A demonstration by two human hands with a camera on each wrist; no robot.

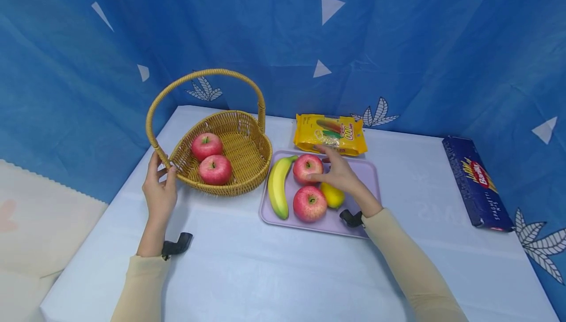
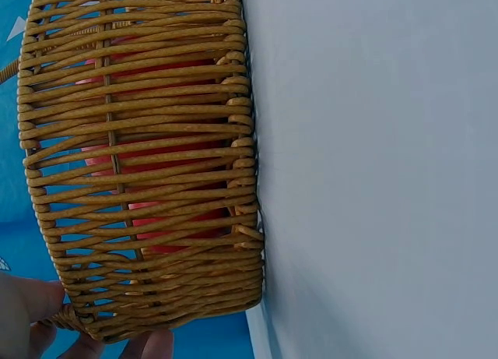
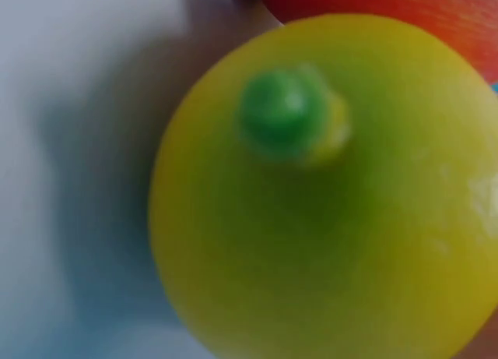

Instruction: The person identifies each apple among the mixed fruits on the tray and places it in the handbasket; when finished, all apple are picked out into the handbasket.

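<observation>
My left hand (image 1: 160, 191) holds the wicker basket (image 1: 243, 184) at its left side, thumb and fingers around the base of the arched handle (image 1: 152, 132). Two red apples, a rear one (image 1: 207, 146) and a front one (image 1: 215, 170), lie inside. My right hand (image 1: 339, 172) reaches over the lilac tray (image 1: 367, 172), thumb and fingers spread about the back red apple (image 1: 305, 167); the thumb overlaps it. Firm contact cannot be made out. Below the palm sits a yellow fruit with a green stem (image 3: 311, 219), partly hidden in the head view.
On the tray also lie a banana (image 1: 278, 189) at the left and another red apple (image 1: 310, 204) in front. A yellow packet (image 1: 329, 134) stands behind the tray. A blue spaghetti box (image 1: 479, 184) lies at the far right. A blue patterned cloth (image 1: 283, 32) hangs behind the table.
</observation>
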